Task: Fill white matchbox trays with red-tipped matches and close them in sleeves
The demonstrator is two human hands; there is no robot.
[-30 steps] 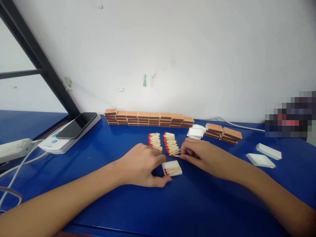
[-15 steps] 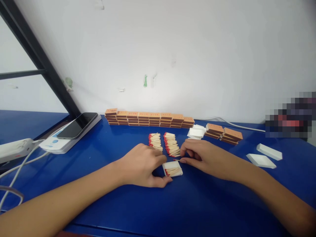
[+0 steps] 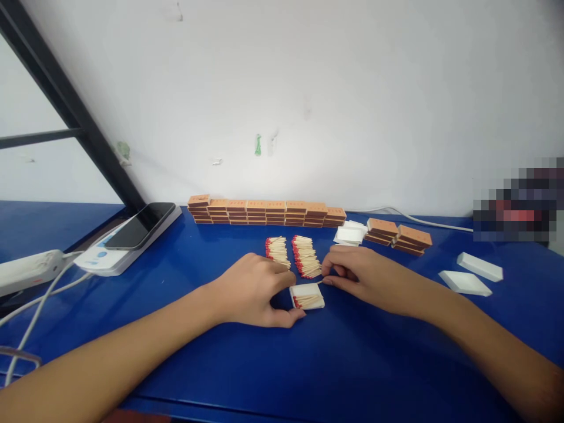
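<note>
On the blue table (image 3: 308, 358) lies a small white matchbox tray (image 3: 307, 295) with a few red-tipped matches in it. My left hand (image 3: 255, 291) rests beside the tray's left edge, thumb and fingers curled against it. My right hand (image 3: 361, 276) is closed in a pinch on a single match at the tray's far right corner. Just behind the tray lie two neat piles of matches (image 3: 293, 255), red heads to the left.
A row of stacked orange matchboxes (image 3: 267, 211) lines the wall. More orange boxes (image 3: 399, 236) and white trays (image 3: 350, 235) lie to the right, with two white trays (image 3: 471, 275) farther right. A phone on a white device (image 3: 127, 238) and cables sit at left.
My right hand drew a single match from the right pile and brought it over the tray's corner. My left hand stayed against the tray.
</note>
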